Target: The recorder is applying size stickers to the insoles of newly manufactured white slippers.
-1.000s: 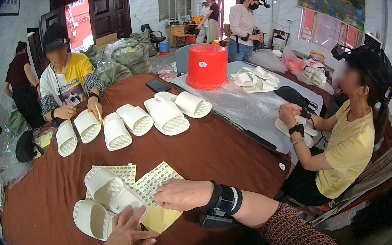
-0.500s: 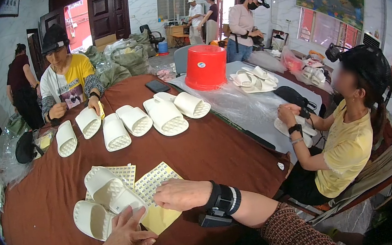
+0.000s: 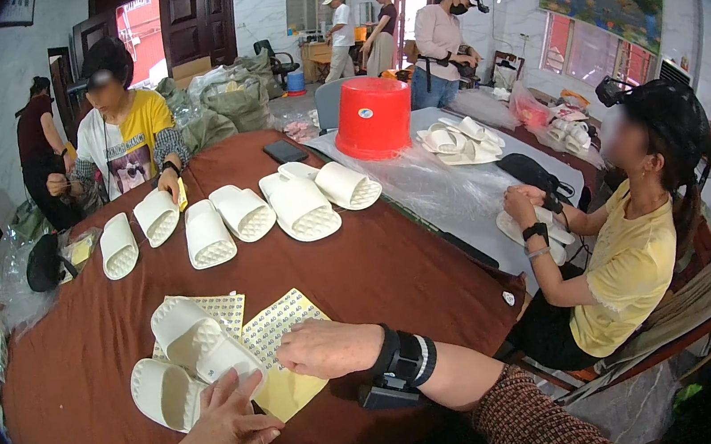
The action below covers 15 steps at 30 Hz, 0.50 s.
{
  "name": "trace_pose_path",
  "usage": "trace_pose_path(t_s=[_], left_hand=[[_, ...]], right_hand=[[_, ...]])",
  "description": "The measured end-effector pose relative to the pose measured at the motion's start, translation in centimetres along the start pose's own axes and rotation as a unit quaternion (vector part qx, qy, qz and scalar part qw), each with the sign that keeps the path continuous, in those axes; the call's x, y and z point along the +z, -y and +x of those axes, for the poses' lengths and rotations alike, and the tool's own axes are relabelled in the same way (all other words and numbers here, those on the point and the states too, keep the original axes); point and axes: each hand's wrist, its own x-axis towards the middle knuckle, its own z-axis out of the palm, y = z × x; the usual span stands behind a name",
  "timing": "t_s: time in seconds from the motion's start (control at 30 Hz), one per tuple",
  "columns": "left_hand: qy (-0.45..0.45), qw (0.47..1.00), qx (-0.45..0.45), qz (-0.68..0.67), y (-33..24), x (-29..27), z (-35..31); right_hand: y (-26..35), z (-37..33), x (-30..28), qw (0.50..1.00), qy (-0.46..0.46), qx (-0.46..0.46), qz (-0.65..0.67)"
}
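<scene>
A pair of white slippers lies in front of me: one slipper (image 3: 196,337) partly covers a sticker sheet (image 3: 228,309), and the other slipper (image 3: 163,395) sits at its left. My left hand (image 3: 225,428) rests on the sole end of the nearer-right slipper, fingers stretched out and thumb pointing right. Over a second yellow-backed sticker sheet (image 3: 293,396) is my right hand (image 3: 332,348), its fingers curled together at the printed rows. Whatever is between those fingertips is hidden.
A brown cloth (image 3: 367,310) covers the table. Several white slippers (image 3: 304,206) stand in a row across it, with a phone (image 3: 284,151) behind. A red bucket (image 3: 374,121) is on the neighbouring table. Co-workers sit far left (image 3: 128,131) and at right (image 3: 628,249).
My hands and the pair of slippers have barely moved. The far-left co-worker's raised hand has shifted left, and people at the back have changed position.
</scene>
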Motion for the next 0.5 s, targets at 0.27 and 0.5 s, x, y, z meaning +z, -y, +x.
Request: trace_pose_path(t_s=[0.27,0.5], left_hand=[[-0.004,1.000,0.004,-0.004,-0.17,-0.18,0.05],[-0.008,1.000,0.018,0.000,-0.08,-0.25,0.14]], right_hand=[[0.19,0.01,-0.33,1.000,0.023,0.012,-0.014],[0.36,0.15,-0.37,1.000,0.000,0.003,-0.007]])
